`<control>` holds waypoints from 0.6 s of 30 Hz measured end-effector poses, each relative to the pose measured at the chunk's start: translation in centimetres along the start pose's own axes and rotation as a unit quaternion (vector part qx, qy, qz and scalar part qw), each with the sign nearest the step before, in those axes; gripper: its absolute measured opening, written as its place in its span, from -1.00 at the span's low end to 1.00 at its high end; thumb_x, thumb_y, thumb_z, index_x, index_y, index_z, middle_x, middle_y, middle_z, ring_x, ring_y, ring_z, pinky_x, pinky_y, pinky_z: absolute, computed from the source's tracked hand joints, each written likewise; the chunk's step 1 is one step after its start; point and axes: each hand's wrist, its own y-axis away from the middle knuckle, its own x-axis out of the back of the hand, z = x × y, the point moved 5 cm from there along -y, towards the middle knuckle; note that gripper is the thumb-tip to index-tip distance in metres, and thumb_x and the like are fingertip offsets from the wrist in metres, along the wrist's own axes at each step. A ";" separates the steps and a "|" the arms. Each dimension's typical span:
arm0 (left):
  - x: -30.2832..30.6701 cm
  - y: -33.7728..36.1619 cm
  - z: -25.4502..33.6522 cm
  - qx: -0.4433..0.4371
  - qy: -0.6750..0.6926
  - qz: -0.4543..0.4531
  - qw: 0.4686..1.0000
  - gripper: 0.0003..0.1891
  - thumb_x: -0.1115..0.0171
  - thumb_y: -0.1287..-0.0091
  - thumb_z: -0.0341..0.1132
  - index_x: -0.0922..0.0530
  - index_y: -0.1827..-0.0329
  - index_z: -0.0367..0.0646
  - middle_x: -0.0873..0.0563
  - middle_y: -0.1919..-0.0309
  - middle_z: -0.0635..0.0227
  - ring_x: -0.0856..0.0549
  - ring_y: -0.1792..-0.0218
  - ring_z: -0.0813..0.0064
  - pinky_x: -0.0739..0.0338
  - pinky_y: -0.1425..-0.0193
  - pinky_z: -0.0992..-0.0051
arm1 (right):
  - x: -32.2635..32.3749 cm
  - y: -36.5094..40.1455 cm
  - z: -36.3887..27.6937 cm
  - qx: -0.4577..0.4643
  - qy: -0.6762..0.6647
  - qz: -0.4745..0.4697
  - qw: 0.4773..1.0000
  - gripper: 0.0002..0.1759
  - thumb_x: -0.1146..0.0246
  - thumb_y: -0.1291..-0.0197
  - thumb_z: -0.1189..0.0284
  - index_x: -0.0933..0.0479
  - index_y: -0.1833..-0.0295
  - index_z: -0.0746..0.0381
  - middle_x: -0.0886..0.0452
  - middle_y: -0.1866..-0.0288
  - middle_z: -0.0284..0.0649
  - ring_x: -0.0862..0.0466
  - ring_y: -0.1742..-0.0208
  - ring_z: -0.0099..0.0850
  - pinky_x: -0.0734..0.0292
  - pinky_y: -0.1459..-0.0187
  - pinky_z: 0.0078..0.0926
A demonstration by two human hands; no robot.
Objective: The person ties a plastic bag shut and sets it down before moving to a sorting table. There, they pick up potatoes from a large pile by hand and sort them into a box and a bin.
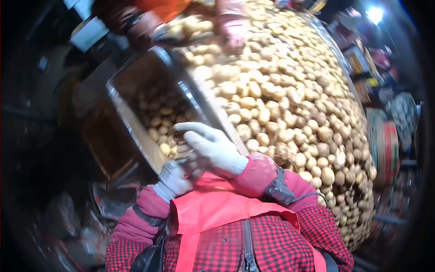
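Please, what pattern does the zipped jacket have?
The jacket has red and black checks (head view).

The one head-worn camera looks forward and steeply down from close above the red apron (222, 209); its wide view takes in the box (140, 136) on the left and potatoes (281, 104), near to far, rightward.

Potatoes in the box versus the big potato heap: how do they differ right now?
The box potatoes lie mostly in shadow, while the potato heap is mostly brightly lit. The box potatoes sit below the rim of the box, whereas the potato heap spreads beside it, with far more potatoes showing. Both are loose, rounded and yellowish-brown.
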 end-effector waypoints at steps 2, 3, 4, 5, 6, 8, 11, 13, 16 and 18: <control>-0.2 -4.5 0.4 -0.055 0.046 -0.007 0.997 -0.89 -0.36 -0.31 -0.32 -0.74 0.18 -0.11 -0.71 0.47 0.21 -0.71 0.42 0.16 -0.56 0.32 0.25 | 4.6 2.2 -1.1 0.102 -0.084 0.075 0.988 -0.57 -0.12 -0.57 0.33 -0.43 -0.43 0.25 -0.62 -0.20 -0.15 -0.69 -0.05 -0.40 -0.63 -0.05 -0.48; -0.5 -6.5 0.0 -0.063 0.045 -0.032 0.996 -0.85 -0.36 -0.31 -0.31 -0.74 0.13 -0.12 -0.74 0.40 0.18 -0.75 0.33 0.19 -0.60 0.26 0.27 | 6.4 3.7 -1.6 0.122 -0.139 0.118 0.976 -0.57 -0.11 -0.57 0.34 -0.42 -0.43 0.27 -0.62 -0.20 -0.11 -0.70 -0.05 -0.35 -0.63 -0.06 -0.46; -0.2 -9.0 0.9 -0.101 0.030 -0.002 0.994 -0.81 -0.35 -0.32 -0.26 -0.74 0.07 -0.10 -0.75 0.37 0.17 -0.74 0.31 0.13 -0.61 0.23 0.23 | 7.9 5.2 -2.1 0.151 -0.164 0.145 0.964 -0.56 -0.11 -0.57 0.32 -0.40 -0.43 0.28 -0.62 -0.21 -0.09 -0.70 -0.05 -0.33 -0.64 -0.06 -0.44; -0.1 -11.5 2.3 -0.138 0.017 0.030 0.990 -0.76 -0.34 -0.33 -0.21 -0.73 0.01 -0.07 -0.75 0.33 0.16 -0.73 0.30 0.06 -0.62 0.19 0.20 | 9.2 6.8 -2.7 0.177 -0.188 0.171 0.951 -0.55 -0.11 -0.57 0.30 -0.39 -0.43 0.30 -0.61 -0.21 -0.07 -0.70 -0.06 -0.30 -0.64 -0.06 -0.43; -0.5 -13.9 3.0 -0.124 0.017 0.026 0.992 -0.75 -0.33 -0.34 -0.21 -0.72 0.00 -0.09 -0.76 0.29 0.16 -0.74 0.25 0.07 -0.62 0.14 0.20 | 9.9 8.4 -3.0 0.188 -0.199 0.221 0.936 -0.51 -0.11 -0.56 0.26 -0.38 -0.44 0.29 -0.62 -0.21 -0.06 -0.70 -0.06 -0.33 -0.63 -0.04 -0.44; -1.4 -19.1 3.5 -0.127 -0.009 0.017 0.992 -0.71 -0.32 -0.35 -0.20 -0.70 -0.04 -0.13 -0.77 0.20 0.13 -0.75 0.15 0.08 -0.62 0.02 0.21 | 12.1 10.8 -2.6 0.216 -0.193 0.276 0.917 -0.46 -0.11 -0.56 0.20 -0.35 -0.47 0.28 -0.62 -0.23 -0.03 -0.71 -0.08 -0.33 -0.61 -0.01 -0.46; -3.6 -25.8 1.9 -0.146 -0.053 0.026 0.987 -0.63 -0.31 -0.35 -0.18 -0.66 -0.14 -0.15 -0.76 0.07 0.08 -0.72 0.00 0.08 -0.58 -0.15 0.19 | 14.9 13.0 -1.7 0.260 -0.195 0.286 0.901 -0.45 -0.09 -0.58 0.21 -0.30 -0.50 0.29 -0.61 -0.23 -0.04 -0.70 -0.07 -0.29 -0.63 -0.01 -0.41; -3.7 -27.3 0.6 -0.134 -0.091 0.023 0.987 -0.55 -0.30 -0.33 -0.13 -0.61 -0.24 -0.10 -0.74 0.06 0.11 -0.69 0.01 0.03 -0.56 -0.15 0.14 | 16.2 14.0 -0.8 0.270 -0.227 0.282 0.892 -0.44 -0.10 -0.57 0.20 -0.30 -0.50 0.30 -0.60 -0.23 -0.04 -0.68 -0.09 -0.29 -0.62 0.00 -0.42; -4.4 -25.2 -1.0 -0.115 -0.211 -0.031 0.970 -0.50 -0.30 -0.30 -0.08 -0.56 -0.26 -0.06 -0.65 -0.13 0.13 -0.58 -0.17 0.04 -0.49 -0.20 0.04 | 17.0 15.3 -0.4 0.286 -0.252 0.297 0.876 -0.42 -0.09 -0.58 0.18 -0.28 -0.52 0.30 -0.56 -0.28 0.00 -0.68 -0.11 -0.27 -0.63 -0.04 -0.41; -5.3 -22.4 -1.1 -0.127 -0.249 -0.037 0.959 -0.42 -0.37 -0.26 -0.09 -0.54 -0.34 -0.07 -0.50 -0.33 0.03 -0.38 -0.41 -0.11 -0.34 -0.45 -0.03 | 17.7 15.5 -0.4 0.285 -0.248 0.305 0.874 -0.42 -0.07 -0.59 0.17 -0.28 -0.53 0.28 -0.55 -0.31 0.01 -0.68 -0.14 -0.25 -0.64 -0.09 -0.39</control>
